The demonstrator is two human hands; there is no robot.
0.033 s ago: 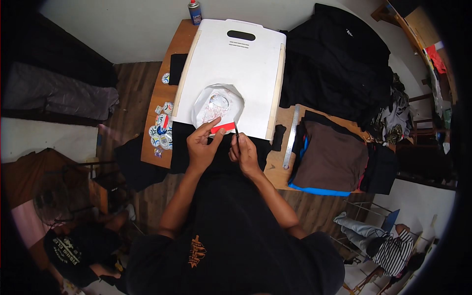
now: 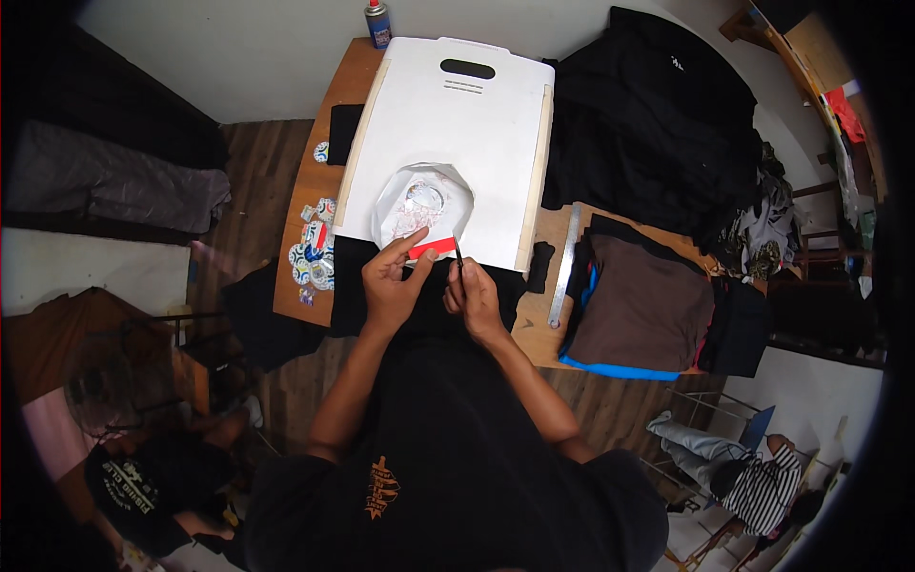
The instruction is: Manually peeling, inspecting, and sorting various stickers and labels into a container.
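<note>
On the white board (image 2: 448, 133), red strip (image 2: 431, 249) pinched between left-hand fingers (image 2: 412, 250), right fingers (image 2: 463, 276) gripping thin dark tool (image 2: 458, 254).

A small red strip (image 2: 431, 249) and a thin dark tool (image 2: 458, 255) lie at the white board's (image 2: 477, 133) near edge, beside a clear printed sheet (image 2: 419, 205).

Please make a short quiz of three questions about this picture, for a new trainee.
1. True or false: the left hand holds a red card.
2. Which lies right of the white board? A) metal ruler B) spray can C) stickers
3. What thin thing does the right hand hold?

Key:
1. True
2. A
3. A thin dark tool, like a pen or knife; I cannot tell which.
</note>
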